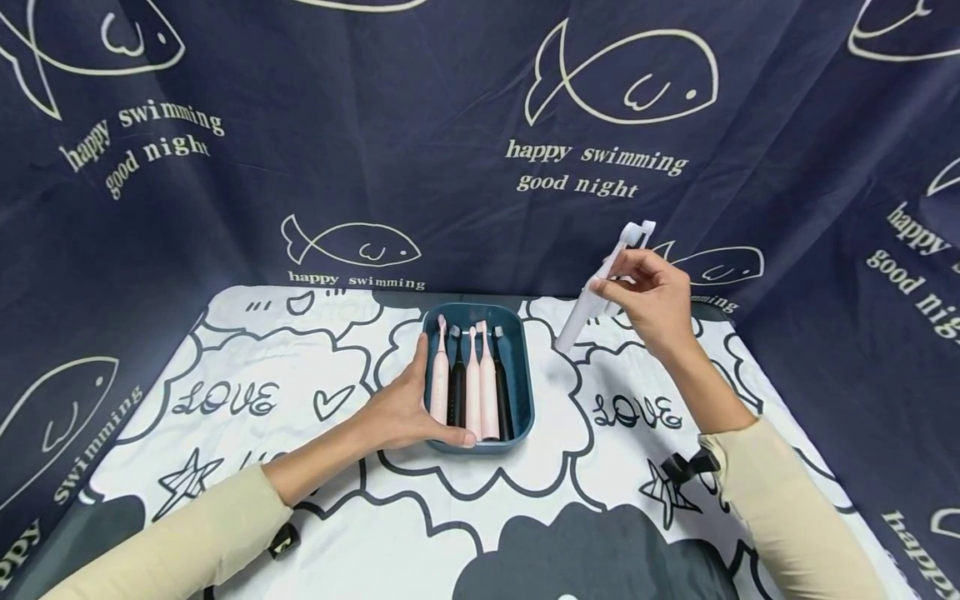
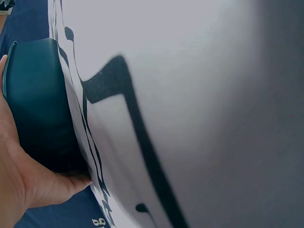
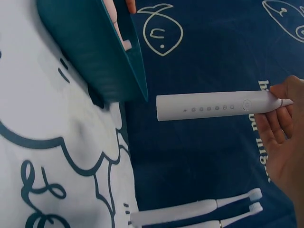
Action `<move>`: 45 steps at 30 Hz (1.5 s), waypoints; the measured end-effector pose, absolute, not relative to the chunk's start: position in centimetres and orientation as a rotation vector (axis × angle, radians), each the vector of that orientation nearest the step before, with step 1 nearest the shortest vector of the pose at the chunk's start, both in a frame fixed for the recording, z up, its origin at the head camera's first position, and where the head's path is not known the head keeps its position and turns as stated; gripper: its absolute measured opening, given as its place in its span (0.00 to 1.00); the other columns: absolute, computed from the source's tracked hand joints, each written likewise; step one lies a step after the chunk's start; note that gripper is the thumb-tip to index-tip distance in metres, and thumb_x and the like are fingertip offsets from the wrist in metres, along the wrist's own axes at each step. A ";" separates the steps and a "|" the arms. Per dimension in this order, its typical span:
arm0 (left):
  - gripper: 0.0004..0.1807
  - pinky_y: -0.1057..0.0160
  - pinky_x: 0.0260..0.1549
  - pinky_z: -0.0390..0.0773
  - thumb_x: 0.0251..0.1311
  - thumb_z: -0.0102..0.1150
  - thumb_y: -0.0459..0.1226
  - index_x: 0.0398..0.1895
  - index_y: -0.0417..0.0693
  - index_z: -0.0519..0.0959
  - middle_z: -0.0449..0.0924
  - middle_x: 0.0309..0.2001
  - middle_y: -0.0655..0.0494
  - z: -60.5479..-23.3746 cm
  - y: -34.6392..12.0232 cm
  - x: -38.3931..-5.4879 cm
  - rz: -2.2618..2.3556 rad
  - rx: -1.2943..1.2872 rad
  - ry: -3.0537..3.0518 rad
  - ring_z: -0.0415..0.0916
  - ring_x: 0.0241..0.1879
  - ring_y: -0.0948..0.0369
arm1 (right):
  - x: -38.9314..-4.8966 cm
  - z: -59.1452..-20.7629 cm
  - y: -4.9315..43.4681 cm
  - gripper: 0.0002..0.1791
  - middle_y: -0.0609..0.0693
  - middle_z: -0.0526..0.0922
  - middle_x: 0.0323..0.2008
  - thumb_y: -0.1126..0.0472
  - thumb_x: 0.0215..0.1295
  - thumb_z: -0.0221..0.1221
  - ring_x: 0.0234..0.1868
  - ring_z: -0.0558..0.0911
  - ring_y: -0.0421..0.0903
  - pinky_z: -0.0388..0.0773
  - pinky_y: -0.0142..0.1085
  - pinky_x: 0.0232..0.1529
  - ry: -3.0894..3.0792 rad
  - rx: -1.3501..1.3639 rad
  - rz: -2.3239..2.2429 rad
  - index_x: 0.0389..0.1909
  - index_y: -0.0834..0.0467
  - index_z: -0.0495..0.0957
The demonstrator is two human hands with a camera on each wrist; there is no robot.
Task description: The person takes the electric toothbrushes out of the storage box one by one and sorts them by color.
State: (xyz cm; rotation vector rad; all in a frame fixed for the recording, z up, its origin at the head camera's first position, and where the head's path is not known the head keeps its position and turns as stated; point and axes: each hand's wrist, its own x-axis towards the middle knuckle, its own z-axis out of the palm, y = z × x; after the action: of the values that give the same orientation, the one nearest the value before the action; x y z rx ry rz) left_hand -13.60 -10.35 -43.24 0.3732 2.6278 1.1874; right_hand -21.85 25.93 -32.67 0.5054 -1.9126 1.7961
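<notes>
My right hand (image 1: 651,296) pinches a white electric toothbrush (image 1: 581,312) near its neck, in the air to the right of the bin. The toothbrush leans with its brush head up; its button side (image 3: 213,105) faces the right wrist camera. A dark teal bin (image 1: 525,367) stands on the table, holding several electric toothbrushes side by side, pink (image 1: 487,392) and black (image 1: 501,400). The left hand (image 1: 408,410) rests at the bin's near left corner, fingers along the left side and thumb straight across the front. In the left wrist view that thumb (image 2: 61,185) lies against the bin wall (image 2: 40,104).
Two more white toothbrushes (image 3: 180,210) stand behind the right hand, partly hidden by it in the head view. A white cloth (image 1: 300,375) with black drawings covers the table. Navy fabric with fish prints (image 1: 450,125) hangs behind and at both sides.
</notes>
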 end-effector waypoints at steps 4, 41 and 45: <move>1.00 0.35 0.79 0.72 0.33 0.90 0.73 0.93 0.58 0.20 0.40 0.94 0.39 -43.2 -10.3 -13.6 1.185 0.371 2.636 0.53 0.91 0.40 | -22.2 -32.9 26.6 0.16 0.40 0.90 0.34 0.88 0.53 0.70 0.36 0.87 0.33 0.87 0.25 0.45 -1.908 0.477 1.779 0.41 0.72 0.86; 1.00 0.35 0.81 0.69 0.34 0.92 0.71 0.93 0.58 0.20 0.39 0.94 0.39 -43.0 -10.2 -13.6 1.201 0.388 2.620 0.51 0.91 0.41 | -25.5 -36.6 30.7 0.14 0.36 0.86 0.30 0.83 0.58 0.72 0.36 0.86 0.30 0.84 0.22 0.45 -1.960 0.201 1.614 0.45 0.80 0.82; 1.00 0.35 0.81 0.70 0.34 0.91 0.71 0.93 0.58 0.20 0.40 0.94 0.39 -43.1 -10.2 -13.6 1.199 0.391 2.624 0.52 0.91 0.41 | -26.1 -37.1 31.2 0.15 0.34 0.86 0.30 0.81 0.59 0.73 0.35 0.85 0.29 0.83 0.20 0.45 -1.980 0.155 1.584 0.47 0.79 0.84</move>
State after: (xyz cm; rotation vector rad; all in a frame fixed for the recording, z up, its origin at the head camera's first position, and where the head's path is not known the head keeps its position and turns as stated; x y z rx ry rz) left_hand -13.56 -10.23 -43.09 0.3911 2.6237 1.1993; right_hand -26.06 31.20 -37.08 0.1555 -1.9801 1.5843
